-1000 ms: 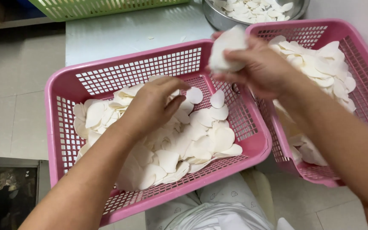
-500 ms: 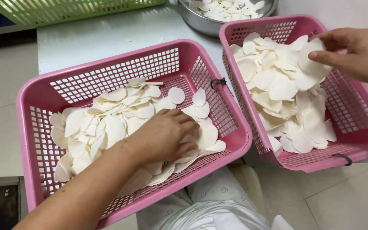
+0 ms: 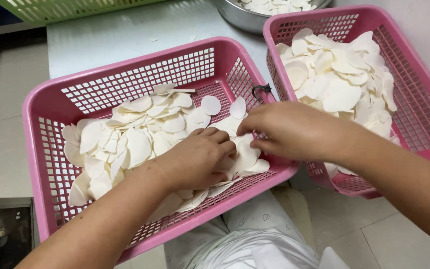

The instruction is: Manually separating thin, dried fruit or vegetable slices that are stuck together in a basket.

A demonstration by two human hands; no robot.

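Observation:
Two pink plastic baskets hold thin white round slices. In the near basket (image 3: 41,114) the slices (image 3: 135,129) lie spread in a loose layer. My left hand (image 3: 197,159) rests palm down on those slices at the basket's front right, fingers curled over them. My right hand (image 3: 289,130) reaches across from the right, fingertips touching the slices next to my left hand. The right basket (image 3: 414,60) carries a taller heap of slices (image 3: 339,74). Whether either hand pinches a slice is hidden.
A metal bowl (image 3: 240,17) with more white slices stands at the back between the baskets. A green basket (image 3: 65,7) sits at the far left edge. Both pink baskets rest on a pale surface above a tiled floor; my lap is below.
My right hand left the heap in the right basket and came over into the near basket beside my left hand. My left hand stayed pressed on the slices.

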